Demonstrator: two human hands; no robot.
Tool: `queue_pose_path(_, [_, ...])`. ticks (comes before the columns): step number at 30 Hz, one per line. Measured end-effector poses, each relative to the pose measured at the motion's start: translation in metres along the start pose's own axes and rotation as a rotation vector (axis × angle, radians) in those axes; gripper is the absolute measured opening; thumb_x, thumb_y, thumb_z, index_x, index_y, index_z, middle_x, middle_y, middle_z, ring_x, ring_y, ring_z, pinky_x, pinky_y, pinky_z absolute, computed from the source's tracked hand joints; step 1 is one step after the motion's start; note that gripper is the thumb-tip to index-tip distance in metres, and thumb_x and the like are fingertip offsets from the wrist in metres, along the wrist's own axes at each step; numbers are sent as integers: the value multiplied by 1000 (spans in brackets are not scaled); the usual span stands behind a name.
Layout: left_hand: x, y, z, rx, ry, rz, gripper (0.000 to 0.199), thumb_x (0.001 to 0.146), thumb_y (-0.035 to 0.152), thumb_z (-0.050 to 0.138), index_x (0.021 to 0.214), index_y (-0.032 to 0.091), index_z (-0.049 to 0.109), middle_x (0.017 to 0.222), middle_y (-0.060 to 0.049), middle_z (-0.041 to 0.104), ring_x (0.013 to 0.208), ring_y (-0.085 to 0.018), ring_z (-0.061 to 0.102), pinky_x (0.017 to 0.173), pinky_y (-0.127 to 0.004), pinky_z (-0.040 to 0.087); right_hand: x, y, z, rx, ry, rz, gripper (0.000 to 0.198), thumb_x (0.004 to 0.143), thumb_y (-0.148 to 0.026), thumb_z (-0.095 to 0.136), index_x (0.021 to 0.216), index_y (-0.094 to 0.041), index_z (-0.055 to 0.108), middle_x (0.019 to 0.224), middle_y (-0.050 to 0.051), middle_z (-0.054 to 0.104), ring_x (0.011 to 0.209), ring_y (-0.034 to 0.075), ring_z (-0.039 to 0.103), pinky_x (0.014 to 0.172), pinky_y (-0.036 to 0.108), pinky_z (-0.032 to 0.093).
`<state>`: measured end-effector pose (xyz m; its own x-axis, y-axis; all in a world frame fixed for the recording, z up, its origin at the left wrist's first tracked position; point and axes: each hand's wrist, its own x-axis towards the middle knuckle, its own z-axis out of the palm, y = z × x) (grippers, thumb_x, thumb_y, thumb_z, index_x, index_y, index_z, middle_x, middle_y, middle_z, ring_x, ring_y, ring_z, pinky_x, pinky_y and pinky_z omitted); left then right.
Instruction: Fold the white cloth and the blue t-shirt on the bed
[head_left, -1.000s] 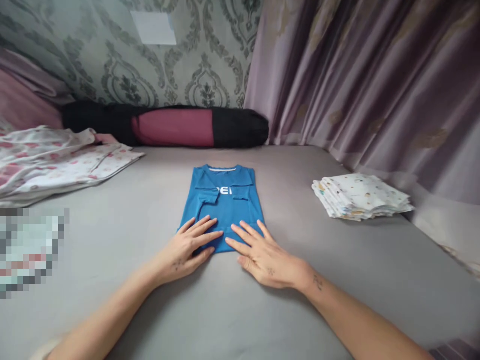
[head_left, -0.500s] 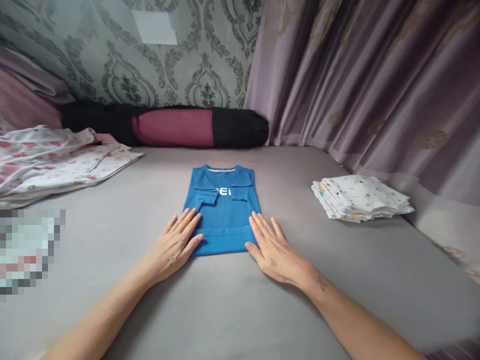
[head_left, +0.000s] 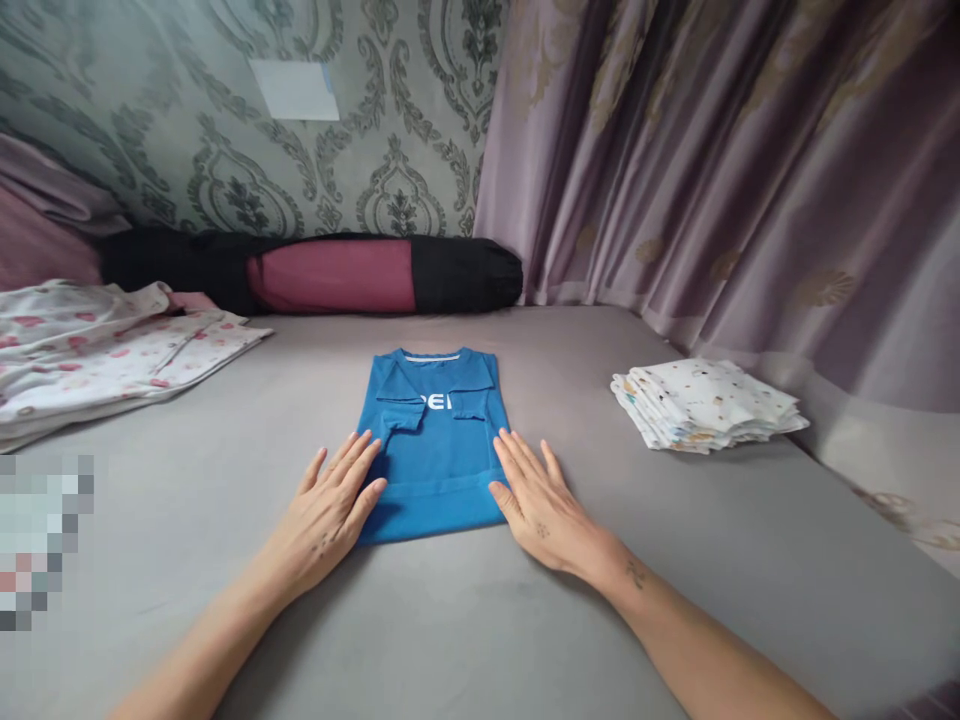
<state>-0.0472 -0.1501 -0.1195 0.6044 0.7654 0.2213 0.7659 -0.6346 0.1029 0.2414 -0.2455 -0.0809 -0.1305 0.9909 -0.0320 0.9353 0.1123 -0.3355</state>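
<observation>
A blue shirt (head_left: 439,460) with white lettering lies on the grey bed sheet (head_left: 465,640), its collar pointing away from me. Both sleeves are folded inward over the chest, and the bottom hem is turned up in a band. My left hand (head_left: 330,505) rests flat along the shirt's lower left edge, fingers stretched out. On the opposite side, my right hand (head_left: 540,500) lies with its fingers straight on the lower right edge. Neither hand grips the fabric.
A stack of folded white printed cloths (head_left: 709,405) sits to the right. White and pink printed fabric (head_left: 112,345) lies at the left. Against the wall is a long black and maroon roll (head_left: 330,275). Purple curtains (head_left: 675,170) hang at the back right.
The view has tilted up slightly and shifted. My left hand has slid a little outward along the shirt's edge; my right hand stays at the right edge. The folds look the same.
</observation>
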Motion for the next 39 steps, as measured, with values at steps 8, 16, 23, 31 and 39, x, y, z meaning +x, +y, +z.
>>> queue_pose_path(8, [3, -4, 7, -34, -72, 59, 58, 98, 48, 28, 151, 23, 23, 153, -8, 32, 143, -23, 27, 116, -49, 22, 4, 0, 4, -54, -44, 15, 68, 100, -49, 15, 151, -6, 19, 157, 12, 8, 146, 24, 7, 119, 52, 8])
queue_pose_path(16, [4, 0, -2, -67, 21, 36, 56, 96, 52, 33, 144, 23, 39, 149, -11, 42, 137, -26, 37, 114, -51, 25, 3, 3, 3, 12, -16, 16, 67, 99, -51, 17, 151, -9, 20, 158, 11, 12, 146, 23, 9, 119, 52, 10])
queue_pose_path(23, [-2, 19, -20, -190, 74, 290, 38, 85, 55, 57, 114, 32, 64, 113, -6, 64, 101, -22, 58, 84, -33, 48, -9, -10, -2, 40, 148, -256, 40, 97, -35, 42, 134, -23, 52, 146, 6, 45, 138, 18, 34, 118, 44, 18])
queue_pose_path(31, [0, 25, -18, -222, 37, 345, 25, 91, 43, 54, 106, 30, 68, 110, -4, 67, 96, -17, 61, 84, -29, 49, -10, -11, 3, 76, 144, -331, 31, 97, -30, 45, 121, -22, 62, 132, 3, 59, 128, 16, 45, 111, 32, 29])
queue_pose_path(39, [1, 31, -22, -152, 143, 428, 27, 96, 31, 43, 105, 25, 68, 112, -3, 71, 103, -18, 65, 90, -28, 50, -10, -14, 6, 93, 174, -283, 40, 90, -42, 55, 124, -23, 60, 132, 5, 59, 127, 20, 47, 112, 36, 31])
